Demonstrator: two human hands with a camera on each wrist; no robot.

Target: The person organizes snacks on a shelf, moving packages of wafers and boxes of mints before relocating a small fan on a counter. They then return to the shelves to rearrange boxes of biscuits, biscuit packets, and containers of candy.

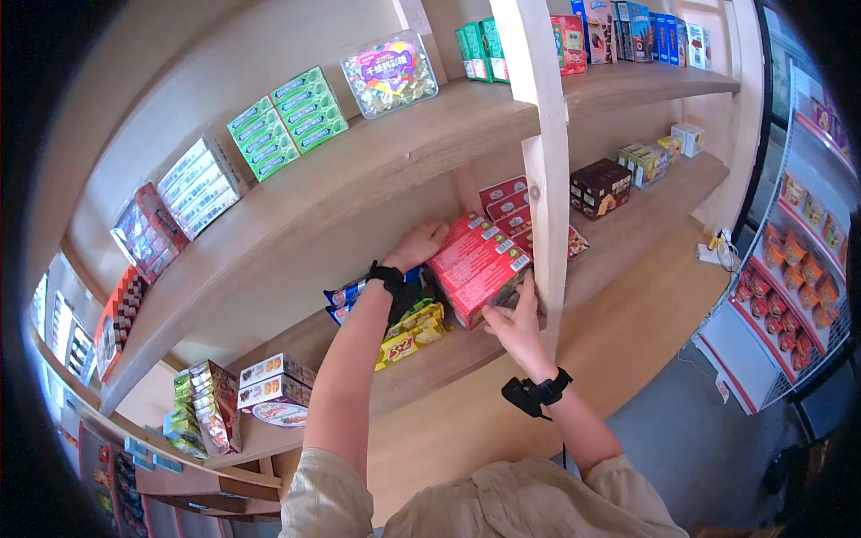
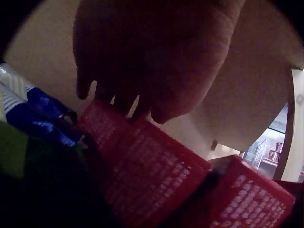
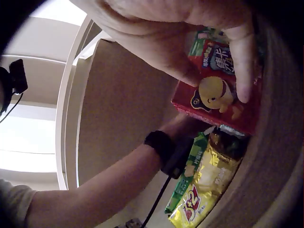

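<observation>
A row of red snack boxes (image 1: 473,262) stands side by side on the lower shelf, with pale printing and barcodes on top. At the row's back left corner rests my left hand (image 1: 421,244); in the left wrist view its fingers (image 2: 126,103) point down onto the red box (image 2: 147,166). My right hand (image 1: 518,330) is at the row's front, thumb and fingers spread. The right wrist view has its fingertips (image 3: 243,90) laid on the front face of a red box (image 3: 213,97) with a yellow cartoon figure.
Yellow snack packs (image 1: 413,336) and blue packs (image 1: 345,296) lie left of the boxes. A wooden post (image 1: 544,179) rises close on the right, with more red packages (image 1: 511,211) behind it. The upper shelf (image 1: 404,148) runs overhead. Further right stands a brown box (image 1: 601,188).
</observation>
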